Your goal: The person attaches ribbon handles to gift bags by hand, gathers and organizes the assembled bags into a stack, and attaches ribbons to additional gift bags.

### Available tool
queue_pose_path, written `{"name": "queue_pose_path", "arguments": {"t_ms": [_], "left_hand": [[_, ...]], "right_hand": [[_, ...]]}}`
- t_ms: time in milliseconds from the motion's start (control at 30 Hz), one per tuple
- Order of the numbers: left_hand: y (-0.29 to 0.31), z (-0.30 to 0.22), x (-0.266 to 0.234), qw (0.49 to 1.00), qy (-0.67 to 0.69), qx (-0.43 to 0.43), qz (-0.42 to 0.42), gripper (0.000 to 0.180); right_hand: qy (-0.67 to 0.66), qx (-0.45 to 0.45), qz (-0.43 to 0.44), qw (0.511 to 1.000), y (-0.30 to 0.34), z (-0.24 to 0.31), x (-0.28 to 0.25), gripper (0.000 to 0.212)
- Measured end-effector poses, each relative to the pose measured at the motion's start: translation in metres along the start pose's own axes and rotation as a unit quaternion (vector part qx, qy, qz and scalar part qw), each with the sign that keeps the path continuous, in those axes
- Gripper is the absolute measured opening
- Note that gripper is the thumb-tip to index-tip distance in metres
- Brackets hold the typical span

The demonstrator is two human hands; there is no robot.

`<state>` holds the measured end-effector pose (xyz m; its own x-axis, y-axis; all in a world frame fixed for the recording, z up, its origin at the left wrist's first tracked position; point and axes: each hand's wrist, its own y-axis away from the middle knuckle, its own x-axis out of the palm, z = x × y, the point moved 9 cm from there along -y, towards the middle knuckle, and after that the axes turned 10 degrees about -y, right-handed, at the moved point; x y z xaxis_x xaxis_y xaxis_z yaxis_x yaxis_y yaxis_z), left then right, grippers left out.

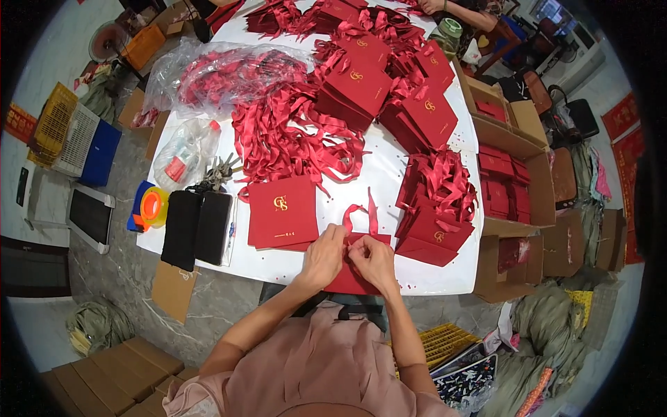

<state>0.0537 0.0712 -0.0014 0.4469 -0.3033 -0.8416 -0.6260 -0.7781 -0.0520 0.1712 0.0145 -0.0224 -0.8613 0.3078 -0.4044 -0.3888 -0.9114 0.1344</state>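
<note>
A red paper gift bag (353,283) lies flat at the near edge of the white table, under both hands. Its red ribbon (373,214) loops up beyond the fingers, one end standing loose. My left hand (324,256) pinches the ribbon at the bag's upper part. Close beside it, my right hand (374,263) has thumb and fingers pressed together at the same spot; the small part in them is mostly hidden. Just left lies a stack of flat red bags (281,212) with gold print. To the right stand finished-looking red bags (436,233) with ribbons bunched on top.
Loose red ribbons (295,139) are heaped beyond the stack, near a clear plastic sack (222,73). More red bags (354,87) fill the far side. At left lie a black phone (213,219), keys (222,170) and orange tape (153,206). Cardboard boxes (517,267) flank the right edge.
</note>
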Motion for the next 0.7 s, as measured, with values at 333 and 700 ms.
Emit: {"name": "queue_pose_path", "arguments": {"t_ms": [333,700], "left_hand": [[0.004,0.001,0.007,0.999,0.023,0.029,0.000,0.019],[0.004,-0.011,-0.008,0.995,0.049,0.045,-0.079,0.010]], "right_hand": [[0.124,-0.169,-0.024,0.977,0.010,0.027,0.009,0.012],[-0.013,-0.004,0.031,0.999,0.001,-0.002,0.004,0.024]]}}
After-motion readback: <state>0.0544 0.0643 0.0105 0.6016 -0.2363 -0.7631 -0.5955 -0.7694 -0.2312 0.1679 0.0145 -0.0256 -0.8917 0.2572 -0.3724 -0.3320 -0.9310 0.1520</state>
